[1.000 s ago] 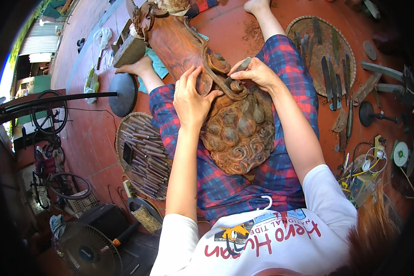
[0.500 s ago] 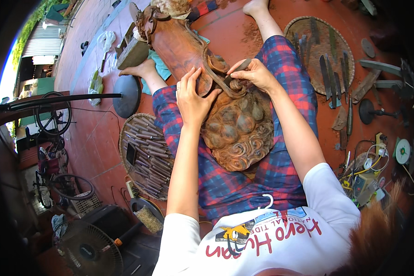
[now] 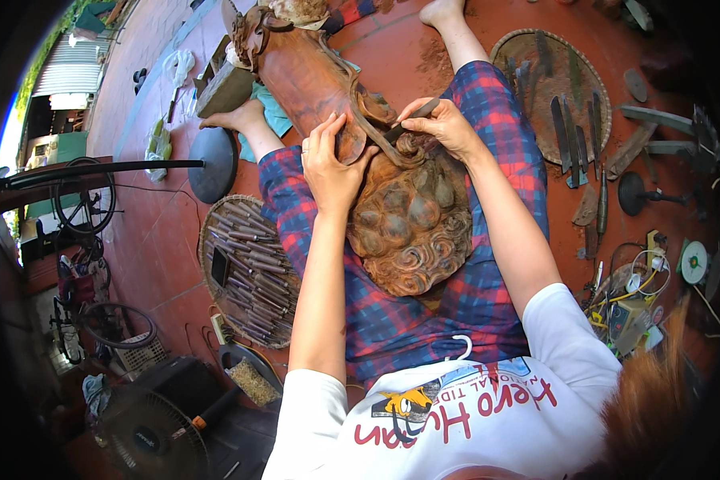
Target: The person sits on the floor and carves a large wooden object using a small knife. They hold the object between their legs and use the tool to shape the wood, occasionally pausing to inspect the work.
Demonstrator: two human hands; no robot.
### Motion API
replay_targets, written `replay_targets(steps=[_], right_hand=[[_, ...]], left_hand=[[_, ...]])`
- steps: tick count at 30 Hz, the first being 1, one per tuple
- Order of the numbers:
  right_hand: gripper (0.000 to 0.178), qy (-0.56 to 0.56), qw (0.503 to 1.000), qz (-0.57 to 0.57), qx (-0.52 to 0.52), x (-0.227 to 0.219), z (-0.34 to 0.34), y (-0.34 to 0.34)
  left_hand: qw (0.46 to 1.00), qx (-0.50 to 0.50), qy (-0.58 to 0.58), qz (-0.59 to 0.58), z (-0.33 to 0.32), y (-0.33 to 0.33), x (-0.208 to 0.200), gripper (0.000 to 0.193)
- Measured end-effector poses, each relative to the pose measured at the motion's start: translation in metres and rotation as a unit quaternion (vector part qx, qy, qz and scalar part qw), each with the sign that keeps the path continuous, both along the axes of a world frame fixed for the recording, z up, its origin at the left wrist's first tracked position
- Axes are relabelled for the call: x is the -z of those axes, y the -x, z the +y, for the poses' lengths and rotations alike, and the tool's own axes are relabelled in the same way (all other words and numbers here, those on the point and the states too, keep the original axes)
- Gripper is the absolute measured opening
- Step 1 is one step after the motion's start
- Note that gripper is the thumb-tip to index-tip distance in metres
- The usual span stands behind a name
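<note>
A large carved piece of reddish-brown wood (image 3: 300, 80) lies between my legs, its near end worked into rounded lumps and curls. My left hand (image 3: 332, 164) rests on its smooth panel, fingers laid along the wood and thumb spread away. In my right hand (image 3: 440, 128) a dark, flat file (image 3: 418, 114) is pinched between thumb and fingers. It slants down to the left, against a raised carved edge beside a scroll. The file's lower tip is partly hidden among the carving, near my left thumb.
On the left stands a round basket (image 3: 248, 272) of many carving tools. A second round basket (image 3: 552, 104) holds files at the right. A round dark disc (image 3: 213, 166), a fan (image 3: 152, 436), a tangle of cables (image 3: 636, 284) and a wooden block (image 3: 226, 90) surround my legs.
The whole view has shifted slightly. The file in my right hand has moved a little along the carved edge. My left hand stays on the wood.
</note>
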State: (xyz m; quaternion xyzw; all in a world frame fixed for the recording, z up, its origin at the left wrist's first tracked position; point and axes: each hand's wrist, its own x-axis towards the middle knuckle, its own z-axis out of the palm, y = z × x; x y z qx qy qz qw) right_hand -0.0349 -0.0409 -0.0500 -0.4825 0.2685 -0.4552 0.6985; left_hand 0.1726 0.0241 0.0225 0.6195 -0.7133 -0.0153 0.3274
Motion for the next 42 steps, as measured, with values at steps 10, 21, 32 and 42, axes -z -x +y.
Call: replay_targets(steps=[10,21,32,42], right_hand=[[0.010,-0.026,1.000,-0.003,-0.005,0.003,-0.003,0.001],[0.012,-0.065,0.998,-0.003,-0.024,0.006,-0.006,0.004],[0.016,-0.161,0.986,-0.042,-0.006,0.005,-0.004,0.006],[0.018,-0.195,0.976,-0.032,-0.087,0.018,-0.007,0.009]], left_hand=[[1.000,-0.011,-0.009,0.004,0.000,0.003,-0.001,0.069],[1.000,-0.012,-0.012,-0.001,0.000,0.006,-0.004,0.070],[0.995,-0.077,-0.021,-0.052,0.014,0.015,-0.016,0.059],[0.961,0.168,-0.146,0.163,0.122,0.147,-0.052,0.069]])
